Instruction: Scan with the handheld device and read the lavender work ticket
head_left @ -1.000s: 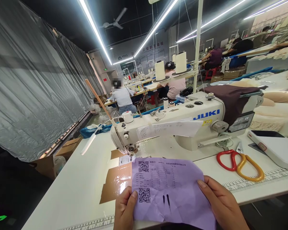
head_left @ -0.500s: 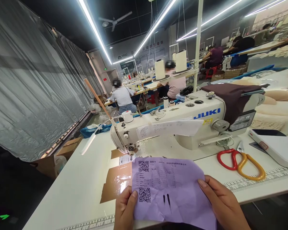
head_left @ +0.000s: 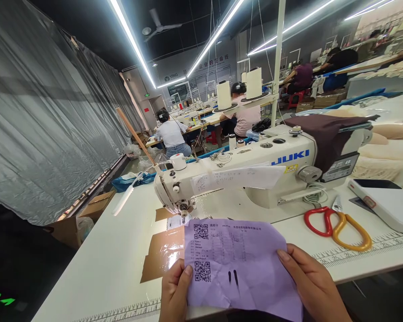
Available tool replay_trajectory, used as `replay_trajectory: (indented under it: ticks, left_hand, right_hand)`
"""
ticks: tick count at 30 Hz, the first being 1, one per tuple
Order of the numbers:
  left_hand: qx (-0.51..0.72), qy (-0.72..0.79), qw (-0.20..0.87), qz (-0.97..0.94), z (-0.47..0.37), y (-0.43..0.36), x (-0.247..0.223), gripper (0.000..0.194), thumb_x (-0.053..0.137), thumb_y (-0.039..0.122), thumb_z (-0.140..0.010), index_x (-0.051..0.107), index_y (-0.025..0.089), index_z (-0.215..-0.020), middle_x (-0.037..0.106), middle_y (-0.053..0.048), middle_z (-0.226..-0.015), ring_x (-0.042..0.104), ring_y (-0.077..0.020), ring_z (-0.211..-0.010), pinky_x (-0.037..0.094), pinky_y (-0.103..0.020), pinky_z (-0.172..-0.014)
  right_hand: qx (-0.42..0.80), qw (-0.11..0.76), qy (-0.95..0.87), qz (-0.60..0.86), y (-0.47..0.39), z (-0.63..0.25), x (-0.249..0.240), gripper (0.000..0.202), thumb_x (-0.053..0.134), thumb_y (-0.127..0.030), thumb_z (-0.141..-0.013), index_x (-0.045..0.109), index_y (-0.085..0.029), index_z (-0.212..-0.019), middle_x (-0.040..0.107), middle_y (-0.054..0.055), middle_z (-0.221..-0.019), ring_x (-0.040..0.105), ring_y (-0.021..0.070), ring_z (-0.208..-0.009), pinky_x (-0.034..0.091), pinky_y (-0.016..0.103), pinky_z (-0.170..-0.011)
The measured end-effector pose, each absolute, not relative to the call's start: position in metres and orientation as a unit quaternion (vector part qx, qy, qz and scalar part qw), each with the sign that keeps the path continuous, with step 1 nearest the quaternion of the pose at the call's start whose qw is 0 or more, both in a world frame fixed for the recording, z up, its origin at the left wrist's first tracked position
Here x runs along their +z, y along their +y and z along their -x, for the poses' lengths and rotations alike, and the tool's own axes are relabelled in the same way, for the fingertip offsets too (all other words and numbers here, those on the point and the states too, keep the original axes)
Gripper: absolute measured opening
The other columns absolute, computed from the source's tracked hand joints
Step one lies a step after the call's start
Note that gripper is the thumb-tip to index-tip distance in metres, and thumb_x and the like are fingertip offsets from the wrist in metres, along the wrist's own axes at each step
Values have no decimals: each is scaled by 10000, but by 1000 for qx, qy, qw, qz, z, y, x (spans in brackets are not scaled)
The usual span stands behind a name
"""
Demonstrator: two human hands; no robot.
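Observation:
A creased purple sheet of paper (head_left: 251,277), printed with two QR codes and rows of text, is held up over the table's front edge. Its left edge is pinched by my left hand (head_left: 176,288), thumb in front and fingers behind. On the right edge my right hand (head_left: 310,279) grips it the same way. Two short black pen strokes mark its lower middle. Just behind the paper stands a white JUKI sewing machine (head_left: 228,167), with a handwritten white paper strip (head_left: 238,178) along its arm.
Scissors (head_left: 337,226) with red and yellow handles lie right of the paper, beside a white box-shaped device (head_left: 386,205) with a dark phone-like top. Brown patches (head_left: 161,259) show on the white table (head_left: 97,264). Thread cones (head_left: 223,96) stand above; other people sit at machines behind.
Both hands and the purple paper stay almost still. The view has shifted very slightly, and the ceiling fan's blades have turned.

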State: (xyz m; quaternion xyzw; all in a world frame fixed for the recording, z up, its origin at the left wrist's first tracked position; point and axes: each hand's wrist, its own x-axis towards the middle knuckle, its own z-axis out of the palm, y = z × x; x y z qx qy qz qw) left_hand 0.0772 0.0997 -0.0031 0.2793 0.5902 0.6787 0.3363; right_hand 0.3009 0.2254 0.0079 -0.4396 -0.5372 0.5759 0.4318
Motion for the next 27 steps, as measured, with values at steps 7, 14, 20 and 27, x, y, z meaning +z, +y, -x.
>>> replay_trajectory:
  ticks: [7,14,20,27]
  left_hand:
    - [675,593,344,-273,-79,100,2,388,695,504,-762,614,128,-711,607,-27,-679,473,-97,-564,375,-187,-532]
    - [679,592,345,-265,-83,100,7,396,703,508,-748,606,129,-685,603,-27,-670,484,-101,-576,393,-184,-559]
    - [682,586,341,-273,-84,100,9,381,693,489,-759,607,126,-686,569,-24,-638,451,-103,-569,375,-190,-547]
    - [689,590,327,-266,-88,102,15,399,706,501,-739,595,127,-657,527,-7,-638,437,-94,-568,357,-187,-536]
  right_hand:
    - [571,432,-538,444,222,-300,13,451,565,-605,-773,557,-161,-855,505,7,-713,449,95,-684,379,167,-594]
    - [563,413,-566,439,232,-306,-2,462,551,-608,-783,569,-165,-914,533,15,-746,476,102,-697,415,162,-588]
    - [550,424,-579,426,236,-308,-9,428,567,-572,-789,585,-168,-927,518,16,-714,509,116,-719,441,160,-601]
    - [542,420,-587,430,240,-310,-15,432,597,-575,-757,583,-170,-905,568,31,-785,513,123,-707,468,173,-588]
